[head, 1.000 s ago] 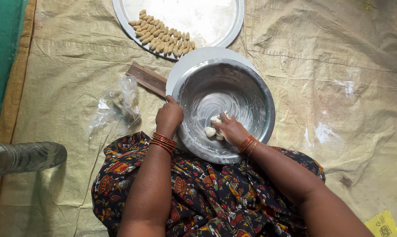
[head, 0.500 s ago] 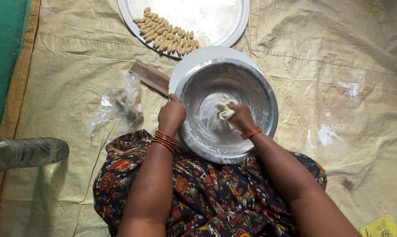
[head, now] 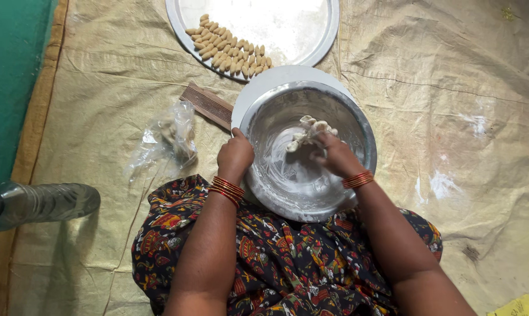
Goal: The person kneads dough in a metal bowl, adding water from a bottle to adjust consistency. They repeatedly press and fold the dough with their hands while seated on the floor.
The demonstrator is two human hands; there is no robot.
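Since the earlier frame, right hand has carried the dough lump from the bowl's near floor up toward its far wall. Right fingers are pinched on the dough, which sits inside the steel bowl. Left hand clamps the rim, fingers curled. Step in hand, by judgement: gathering dough. Shaped pieces lie on the round tray beyond the fingers; next move calls for a steady bowl.
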